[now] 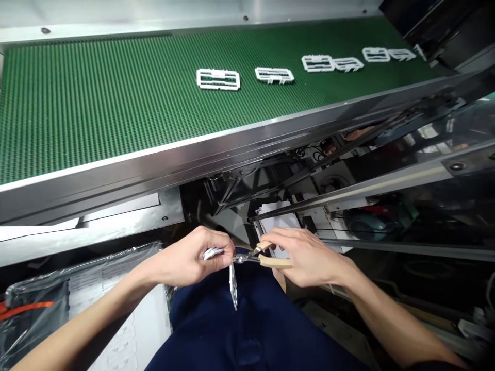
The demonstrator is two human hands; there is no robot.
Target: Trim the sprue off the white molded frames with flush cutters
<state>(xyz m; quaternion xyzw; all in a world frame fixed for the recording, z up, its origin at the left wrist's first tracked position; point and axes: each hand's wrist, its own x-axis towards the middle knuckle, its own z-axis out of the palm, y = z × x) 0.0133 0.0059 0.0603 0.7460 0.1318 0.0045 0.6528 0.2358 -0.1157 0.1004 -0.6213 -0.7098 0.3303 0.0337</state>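
Note:
Near the bottom middle, my left hand (197, 256) is closed on white plastic parts. One white part (232, 287) hangs down on edge below its fingertips, and another pokes out between the fingers. My right hand (305, 256) grips pliers (275, 262) with tan handles, which are partly spread. The metal jaws of the pliers point left and meet the work at my left fingertips; the exact contact is hidden. Above, several white rectangular frames (218, 80) lie on the green conveyor belt (96, 103), from its middle to its right end.
The conveyor's metal edge (216, 147) runs across in front of my hands. At lower left is a tray lined with clear plastic (149, 319), holding white parts. Metal rails (379, 180) and dark machinery fill the right side.

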